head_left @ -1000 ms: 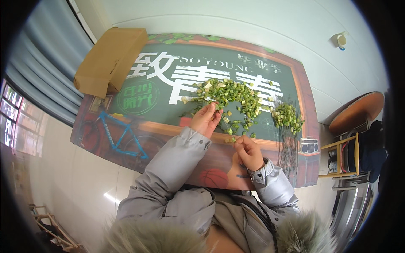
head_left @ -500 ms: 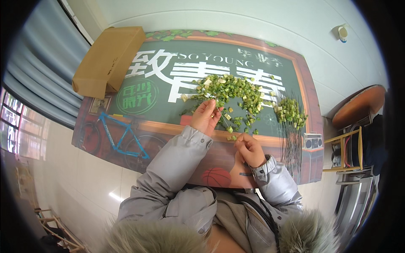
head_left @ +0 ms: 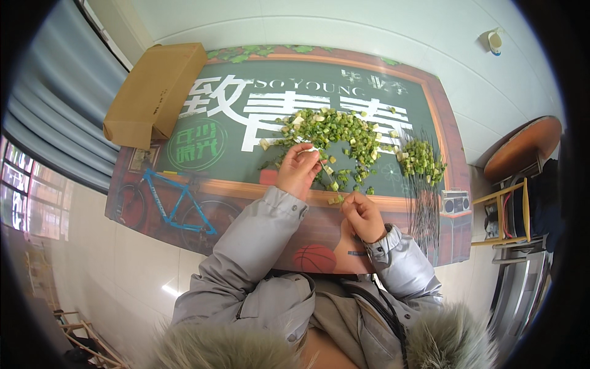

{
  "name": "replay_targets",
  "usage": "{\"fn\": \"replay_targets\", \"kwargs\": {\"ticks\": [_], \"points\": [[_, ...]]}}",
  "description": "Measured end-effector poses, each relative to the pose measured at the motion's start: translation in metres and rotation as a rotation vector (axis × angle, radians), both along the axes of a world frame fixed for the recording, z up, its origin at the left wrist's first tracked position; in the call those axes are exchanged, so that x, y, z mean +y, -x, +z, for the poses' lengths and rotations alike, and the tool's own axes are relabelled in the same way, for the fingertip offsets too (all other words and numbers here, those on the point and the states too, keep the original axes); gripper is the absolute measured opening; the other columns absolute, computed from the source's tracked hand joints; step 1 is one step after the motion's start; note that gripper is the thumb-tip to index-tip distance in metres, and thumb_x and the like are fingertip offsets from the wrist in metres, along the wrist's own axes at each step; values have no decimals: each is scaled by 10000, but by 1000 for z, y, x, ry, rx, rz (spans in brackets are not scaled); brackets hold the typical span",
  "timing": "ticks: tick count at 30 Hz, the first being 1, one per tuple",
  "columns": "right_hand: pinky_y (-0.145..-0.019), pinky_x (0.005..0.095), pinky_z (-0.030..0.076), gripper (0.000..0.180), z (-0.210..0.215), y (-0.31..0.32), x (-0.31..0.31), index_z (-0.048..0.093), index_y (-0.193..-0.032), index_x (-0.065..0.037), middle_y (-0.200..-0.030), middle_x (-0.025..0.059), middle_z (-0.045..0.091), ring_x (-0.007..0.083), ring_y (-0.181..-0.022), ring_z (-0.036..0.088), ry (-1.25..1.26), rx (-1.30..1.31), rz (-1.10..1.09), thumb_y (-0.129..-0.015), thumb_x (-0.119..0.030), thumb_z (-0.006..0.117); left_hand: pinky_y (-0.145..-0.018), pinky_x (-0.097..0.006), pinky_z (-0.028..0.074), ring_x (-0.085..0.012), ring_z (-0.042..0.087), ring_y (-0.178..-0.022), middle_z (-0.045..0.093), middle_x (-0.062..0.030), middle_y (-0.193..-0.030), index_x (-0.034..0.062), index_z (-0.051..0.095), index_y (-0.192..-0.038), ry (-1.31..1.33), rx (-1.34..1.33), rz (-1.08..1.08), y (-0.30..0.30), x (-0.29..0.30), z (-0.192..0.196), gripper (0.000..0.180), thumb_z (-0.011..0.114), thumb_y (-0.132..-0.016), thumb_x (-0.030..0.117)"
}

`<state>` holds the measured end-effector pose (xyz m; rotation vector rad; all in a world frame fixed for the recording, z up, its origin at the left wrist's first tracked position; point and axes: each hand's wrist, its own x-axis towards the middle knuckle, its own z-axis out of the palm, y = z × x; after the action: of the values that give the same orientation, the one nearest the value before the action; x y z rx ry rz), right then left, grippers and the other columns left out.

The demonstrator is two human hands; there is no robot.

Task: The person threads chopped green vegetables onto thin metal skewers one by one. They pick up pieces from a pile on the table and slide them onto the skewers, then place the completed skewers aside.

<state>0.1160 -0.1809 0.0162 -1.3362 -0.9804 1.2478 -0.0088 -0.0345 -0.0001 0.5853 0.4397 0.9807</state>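
One table (head_left: 412, 101) carried everything we inspected. We saw no raised lip on its top, so in our judgement a stray push could send small parts over the near edge. The box (head_left: 153, 92) stood at the far left corner, well apart from the work; we rated it a low risk.

The heap (head_left: 344, 129) of green pieces lay loose at mid-table, just beyond the left hand (head_left: 298, 172); a dragging knuckle could scatter it. To its right, the bundle (head_left: 422, 163) lay with its green heads together and its dark stems running toward the near edge. We judged that a swing of the right sleeve (head_left: 402, 267) could catch and tangle those stems.

The left hand was closed to a pinch at the upper end of a thin strand (head_left: 324, 166). The right hand (head_left: 365, 218) was curled, thumb against forefinger, and appeared to grip the lower end. Too hard a pull could bend the strand or slip it from either pinch.

Smallest were the pale bits (head_left: 335, 200) beside the right hand. We could not tell whether they were threaded on the strand; if so, a slackened lower pinch could shed them.
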Motion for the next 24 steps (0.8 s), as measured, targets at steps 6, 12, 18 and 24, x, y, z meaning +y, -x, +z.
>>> {"fn": "replay_targets", "kwargs": {"ticks": [6,12,18,24], "points": [[-376,174,290,94,4,0,0,472,-847,-52,-603,-44,457,0,-430,393,-45,14,-54,-917,-114,485,-719,-257,449,-154,584,-860,560,-33,-915,63,467,-1073,-58,82,-133,-2,-12,0,257,594,-849,65],[-376,171,289,97,6,-1,0,471,-844,-51,-607,-45,459,-1,-427,382,-48,34,-68,-917,-113,484,-762,-282,462,-128,565,-846,536,-19,-911,62,470,-1075,-125,120,-162,-7,-18,3,242,575,-857,56],[-370,173,283,105,4,-2,1,471,-838,-48,-597,-44,456,0,-421,375,-44,41,-70,-918,-115,482,-831,-322,468,-88,503,-820,497,2,-853,55,474,-1080,-128,169,-166,-6,-19,4,229,551,-864,40],[-367,176,284,107,7,-1,1,471,-838,-50,-577,-49,440,3,-416,374,-45,77,-78,-922,-116,475,-742,-273,450,-95,517,-855,542,-22,-941,58,487,-1078,-188,218,-152,-7,-21,4,219,557,-873,86]]}}
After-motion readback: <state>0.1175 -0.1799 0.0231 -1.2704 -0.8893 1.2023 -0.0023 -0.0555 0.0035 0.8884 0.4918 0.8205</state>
